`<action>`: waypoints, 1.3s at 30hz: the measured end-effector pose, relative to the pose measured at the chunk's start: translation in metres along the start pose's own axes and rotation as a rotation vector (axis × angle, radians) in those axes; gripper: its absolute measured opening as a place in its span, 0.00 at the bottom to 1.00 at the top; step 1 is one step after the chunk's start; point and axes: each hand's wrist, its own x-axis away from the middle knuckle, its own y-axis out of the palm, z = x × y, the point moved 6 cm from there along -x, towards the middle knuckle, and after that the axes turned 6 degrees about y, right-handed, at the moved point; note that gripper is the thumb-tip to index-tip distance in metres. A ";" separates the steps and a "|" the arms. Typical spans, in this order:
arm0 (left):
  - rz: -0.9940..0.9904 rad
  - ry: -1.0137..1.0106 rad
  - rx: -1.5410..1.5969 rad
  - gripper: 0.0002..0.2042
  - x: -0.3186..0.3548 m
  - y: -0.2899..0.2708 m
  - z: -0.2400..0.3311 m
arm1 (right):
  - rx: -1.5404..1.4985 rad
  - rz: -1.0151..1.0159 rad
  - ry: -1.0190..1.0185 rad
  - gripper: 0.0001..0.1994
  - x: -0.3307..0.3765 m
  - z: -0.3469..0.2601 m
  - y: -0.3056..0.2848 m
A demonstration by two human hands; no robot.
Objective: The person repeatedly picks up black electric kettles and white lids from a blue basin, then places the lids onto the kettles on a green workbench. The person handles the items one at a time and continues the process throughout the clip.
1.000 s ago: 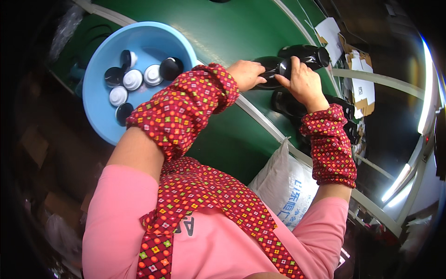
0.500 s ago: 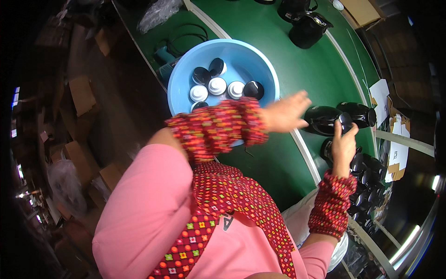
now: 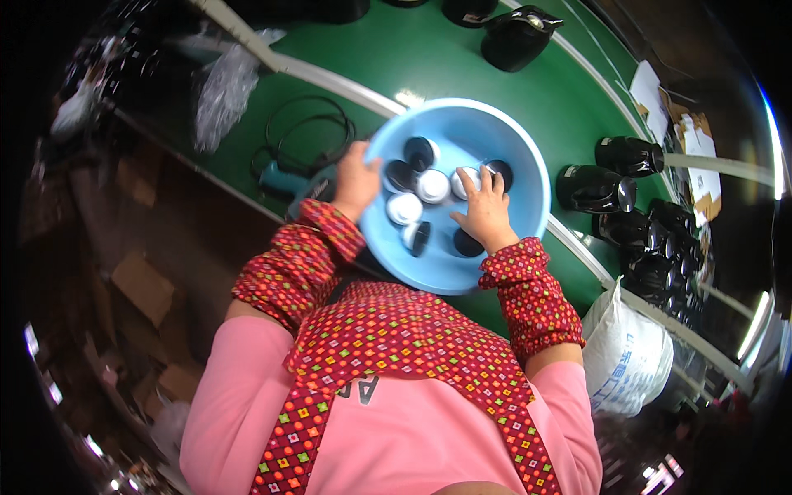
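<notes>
A light blue plastic basin [image 3: 540,198] sits in front of me on the green table. Inside lie several round lids with black tops and white undersides, such as the white-side-up lid [image 3: 432,186] and the black-side-up lid [image 3: 401,176]. My left hand [image 3: 356,183] grips the basin's left rim. Over the basin's right half reaches my right hand [image 3: 487,213], its fingers spread above a white-side-up lid [image 3: 464,183]. Whether the fingertips touch that lid I cannot tell. Another black lid [image 3: 468,242] is partly hidden by this hand.
Black jugs [image 3: 596,190] lie on the right, and a black jug [image 3: 518,40] stands at the back. A teal corded tool [image 3: 285,178] lies left of the basin, near crumpled clear plastic [image 3: 224,99]. A white sack [image 3: 629,355] stands at lower right.
My left hand has moved from above the table back to the basin's left rim. My right hand has left the black jugs and come over the lids. The basin appears further right.
</notes>
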 end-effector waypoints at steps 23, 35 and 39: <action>-1.021 0.432 -0.578 0.49 -0.021 0.228 0.147 | -0.186 0.172 0.344 0.32 -0.010 0.118 0.025; -0.809 0.755 -0.554 0.24 0.052 0.272 0.106 | -0.482 0.170 0.538 0.14 0.010 0.148 -0.002; -0.966 0.576 -0.403 0.21 0.034 0.272 0.116 | -0.412 0.542 0.069 0.13 -0.006 0.111 -0.132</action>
